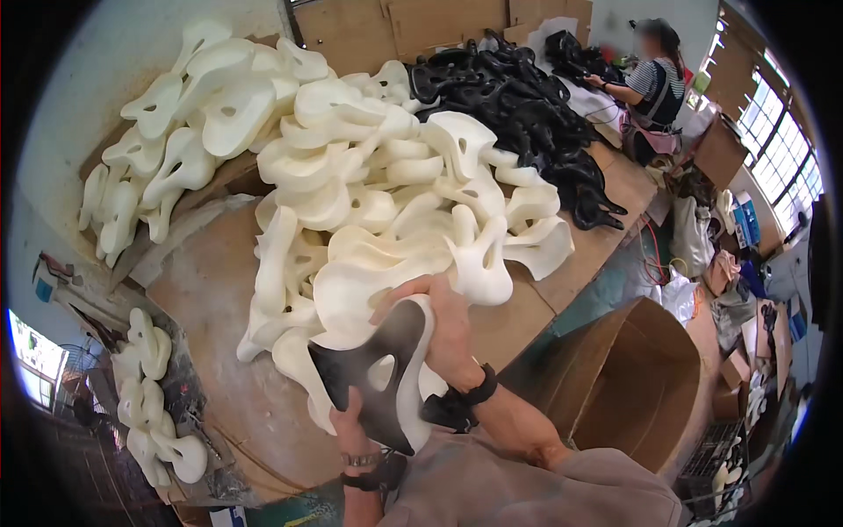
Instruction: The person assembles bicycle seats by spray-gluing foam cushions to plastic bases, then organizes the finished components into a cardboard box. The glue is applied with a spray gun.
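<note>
My hands hold a curved, moulded foam-like piece [397, 408] with a dark face, a cream-white rim and a hole through its middle. Its lower left edge is gripped by my left hand [351, 430], thumb on the dark face and other fingers mostly hidden. My right hand [446, 329] is wrapped over the upper right edge. A large heap of similar cream-white pieces [386, 250] lies just beyond, and the held piece overlaps its near edge. Several black pieces [527, 110] of like shape are heaped at the far right of the table.
Cardboard covers the table [219, 290]. More cream pieces [233, 88] are stacked by the wall, and others [145, 395] lie at the left. An open cardboard box [632, 386] stands right of me. Another person [654, 92] stands at the far right beside the black heap.
</note>
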`<state>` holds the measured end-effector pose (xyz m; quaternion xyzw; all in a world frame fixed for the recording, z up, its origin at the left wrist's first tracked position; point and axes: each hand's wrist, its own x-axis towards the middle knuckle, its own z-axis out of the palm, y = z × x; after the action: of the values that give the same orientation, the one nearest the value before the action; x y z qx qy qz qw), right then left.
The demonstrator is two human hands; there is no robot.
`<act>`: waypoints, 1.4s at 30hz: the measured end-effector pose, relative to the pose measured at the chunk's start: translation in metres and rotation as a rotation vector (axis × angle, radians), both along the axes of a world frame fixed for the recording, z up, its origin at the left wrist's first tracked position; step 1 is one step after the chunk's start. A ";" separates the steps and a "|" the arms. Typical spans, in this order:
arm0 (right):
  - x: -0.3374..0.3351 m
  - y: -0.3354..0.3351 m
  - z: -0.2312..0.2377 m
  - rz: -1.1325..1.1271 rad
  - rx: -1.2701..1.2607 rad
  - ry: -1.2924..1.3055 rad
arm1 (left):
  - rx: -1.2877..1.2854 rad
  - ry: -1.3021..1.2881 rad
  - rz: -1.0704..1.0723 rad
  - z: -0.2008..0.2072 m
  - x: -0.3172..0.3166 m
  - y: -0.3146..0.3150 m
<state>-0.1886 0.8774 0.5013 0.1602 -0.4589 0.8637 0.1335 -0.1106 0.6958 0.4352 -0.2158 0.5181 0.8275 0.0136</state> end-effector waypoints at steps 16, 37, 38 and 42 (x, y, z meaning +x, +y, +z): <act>-0.002 0.002 0.021 0.241 0.208 0.107 | -0.334 -0.015 -0.562 -0.053 -0.004 -0.034; -0.002 0.151 -0.074 0.140 0.246 -0.136 | -0.570 0.199 0.093 0.003 -0.005 -0.001; 0.000 0.159 -0.072 0.120 0.433 -0.165 | -0.580 0.186 0.084 0.008 -0.005 0.005; 0.009 0.155 -0.051 -0.122 1.107 0.129 | -0.689 0.207 0.001 0.036 -0.007 0.032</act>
<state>-0.1797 1.0329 0.4502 0.2318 -0.8433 0.4729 0.1070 -0.1179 0.7280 0.4715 -0.1232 0.7652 0.6217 -0.1130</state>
